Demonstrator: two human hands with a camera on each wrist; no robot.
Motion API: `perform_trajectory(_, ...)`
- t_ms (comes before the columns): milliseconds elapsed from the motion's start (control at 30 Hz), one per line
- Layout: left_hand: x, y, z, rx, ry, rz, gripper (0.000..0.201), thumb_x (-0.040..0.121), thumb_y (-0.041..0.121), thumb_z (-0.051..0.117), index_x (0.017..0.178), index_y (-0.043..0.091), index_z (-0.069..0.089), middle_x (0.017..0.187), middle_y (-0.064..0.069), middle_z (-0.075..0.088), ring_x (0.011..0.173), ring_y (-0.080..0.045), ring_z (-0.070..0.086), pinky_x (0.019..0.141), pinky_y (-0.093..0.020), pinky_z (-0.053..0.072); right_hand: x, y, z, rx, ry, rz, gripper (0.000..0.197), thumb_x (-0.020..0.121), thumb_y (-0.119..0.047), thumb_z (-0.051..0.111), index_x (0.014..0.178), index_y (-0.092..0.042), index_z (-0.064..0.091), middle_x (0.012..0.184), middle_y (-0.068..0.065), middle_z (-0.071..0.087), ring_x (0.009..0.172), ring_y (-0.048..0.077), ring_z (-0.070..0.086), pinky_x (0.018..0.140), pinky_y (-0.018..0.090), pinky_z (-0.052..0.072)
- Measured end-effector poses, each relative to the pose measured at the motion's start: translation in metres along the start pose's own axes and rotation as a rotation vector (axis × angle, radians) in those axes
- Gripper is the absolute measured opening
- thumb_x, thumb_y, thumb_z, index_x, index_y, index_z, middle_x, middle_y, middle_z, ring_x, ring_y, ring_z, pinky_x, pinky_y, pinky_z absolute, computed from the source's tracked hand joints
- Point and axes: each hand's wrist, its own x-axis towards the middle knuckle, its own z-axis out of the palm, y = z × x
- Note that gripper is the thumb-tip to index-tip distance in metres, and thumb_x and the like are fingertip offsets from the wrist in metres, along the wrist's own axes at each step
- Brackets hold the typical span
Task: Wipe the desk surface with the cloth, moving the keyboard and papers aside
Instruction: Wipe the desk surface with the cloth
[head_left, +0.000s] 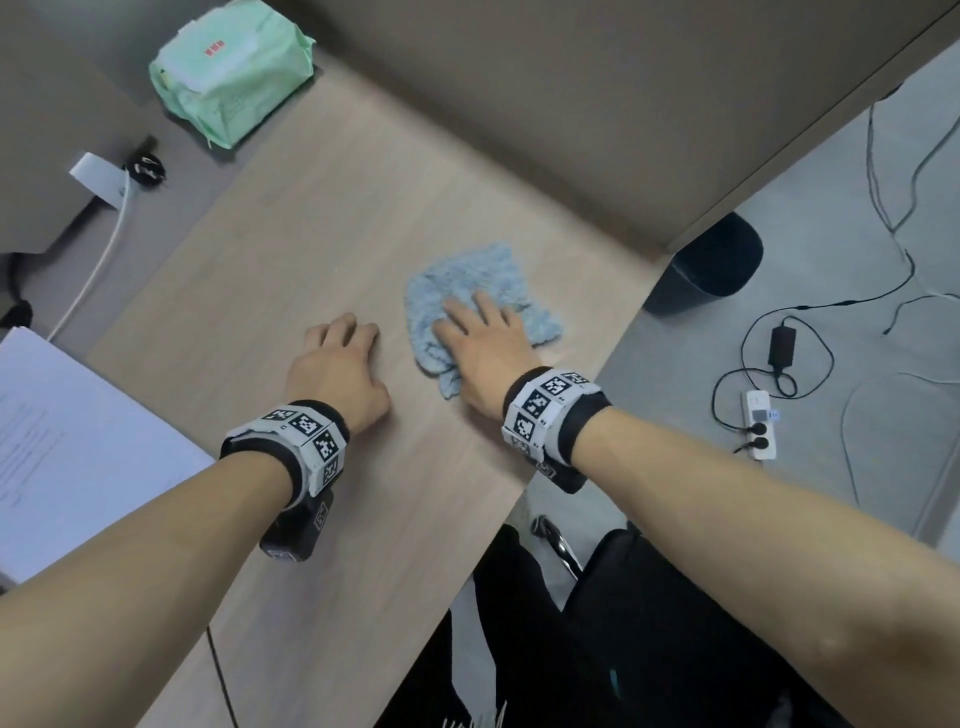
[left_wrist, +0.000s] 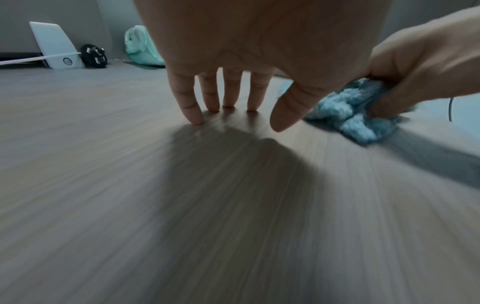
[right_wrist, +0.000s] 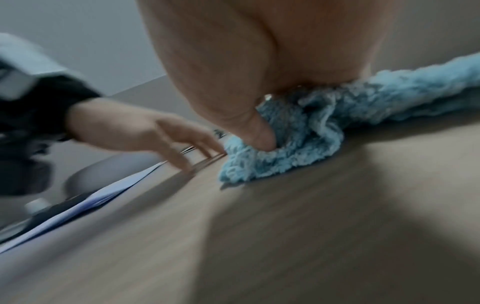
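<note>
A fluffy blue cloth (head_left: 475, 278) lies bunched on the wooden desk (head_left: 291, 249), near its right edge. My right hand (head_left: 480, 332) lies on top of it, fingers spread over the cloth and the thumb dug into a fold (right_wrist: 259, 135), bunching it against the palm. My left hand (head_left: 345, 345) is just left of the cloth, empty, its fairly straight fingertips (left_wrist: 197, 119) touching the bare desk. A stack of white papers (head_left: 78, 441) sits at the desk's left edge, apart from both hands. No keyboard shows in any view.
A green tissue pack (head_left: 234, 73) stands at the far back of the desk. A white charger (head_left: 98, 179) with its cable and a black plug (head_left: 148, 166) lie at the back left. On the floor to the right are a black bin (head_left: 711, 265) and a power strip (head_left: 761, 423).
</note>
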Motion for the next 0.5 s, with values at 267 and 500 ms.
perform_trajectory(267,0.002,-0.008,-0.004,-0.07,-0.084,0.013,0.076,0.075,0.022,0.055,0.147,0.026,0.031,0.16,0.002,0.022,0.144,-0.024,0.019,0.114,-0.037,0.03,0.007,0.069,-0.018,0.036,0.099,0.206,0.078,0.081,-0.033,0.065,0.15,-0.026,0.028,0.16,0.008,0.02,0.145,0.035,0.02,0.112,0.054,0.031)
perform_trajectory(500,0.004,-0.046,-0.012,-0.277,0.072,-0.163,0.062,0.083,0.014,0.053,0.143,0.014,0.04,0.156,-0.008,0.03,0.142,-0.031,0.026,0.117,-0.037,0.025,0.068,0.031,-0.036,-0.052,-0.107,0.127,0.081,0.086,-0.035,0.056,0.155,-0.028,0.014,0.166,0.006,0.0,0.15,0.04,-0.004,0.118,0.06,0.009)
